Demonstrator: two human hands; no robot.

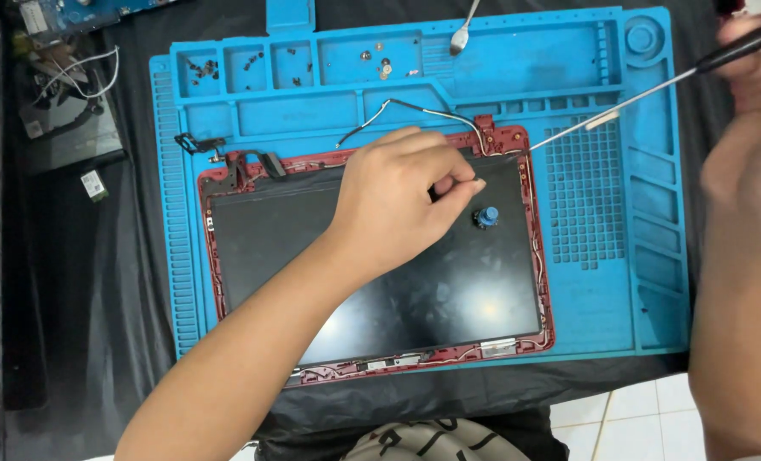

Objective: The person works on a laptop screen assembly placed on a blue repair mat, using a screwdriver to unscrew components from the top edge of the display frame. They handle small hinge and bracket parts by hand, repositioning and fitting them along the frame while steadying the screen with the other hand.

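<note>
My left hand [398, 201] rests over the top edge of the laptop screen panel [372, 273], thumb and forefinger pinched narrow. Whatever sits between the fingertips [476, 184] is too small to make out; can't tell if I'm holding anything. My right hand [752, 60] is at the upper right corner, partly cut off by the frame edge and blurred. It's wrapped around the black handle of a long screwdriver [637, 101]; the shaft slants down-left and the tip meets the panel's red frame [530, 256] at the top right corner. The exact contact point is hard to see.

The panel lies flat, dark face up, in the red frame on a blue silicone work mat [594, 290]. A small blue knob-like piece [485, 217] stands on the glass just beside my left fingertips, not touching. A thin cable [415, 108] loops from the frame's top edge onto the mat; my hand hides part of it. Tiny screws [203, 68] sit in the mat's top compartments, too small to count. A metal spudger tip [462, 34] pokes in from the top, handle cut off. A circuit board with a fan [56, 102] lies top left, partly out of frame.
</note>
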